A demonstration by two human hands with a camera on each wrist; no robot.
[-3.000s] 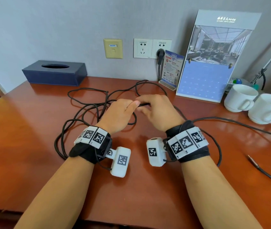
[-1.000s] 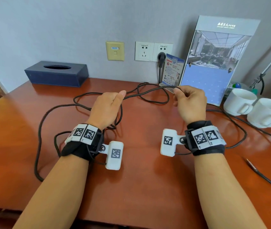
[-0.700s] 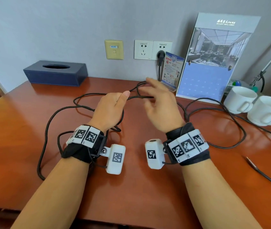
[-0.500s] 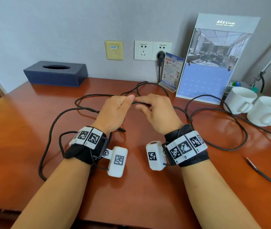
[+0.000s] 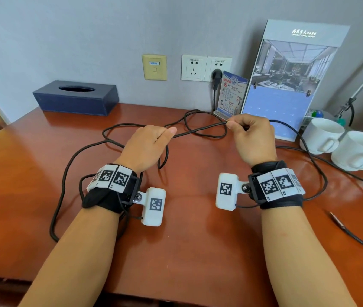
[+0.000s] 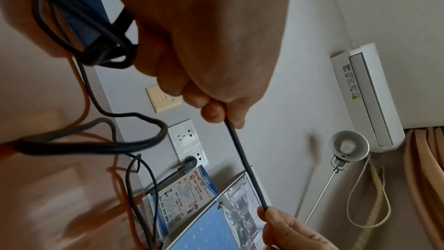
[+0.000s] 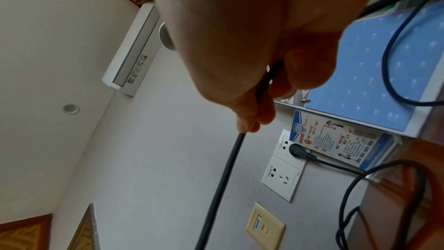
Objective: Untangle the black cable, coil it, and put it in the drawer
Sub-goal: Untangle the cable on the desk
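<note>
A long black cable lies in loose loops over the red-brown desk. My left hand grips it between thumb and fingers, with several strands bunched under the palm. My right hand pinches the same cable about a hand's width to the right. The stretch between the two hands is held straight above the desk. From my right hand the cable runs down and away. Another length loops round my right wrist on the desk. No drawer is in view.
A dark blue tissue box stands at the back left. A plug sits in the wall socket. A small card and a tall calendar stand lean at the back. Two white cups stand at right. A thin metal-tipped lead lies near the right edge.
Half a second ago both hands were close together; now my right hand has pulled away to the right, drawing the cable straight between them. The left hand stayed almost in place.
</note>
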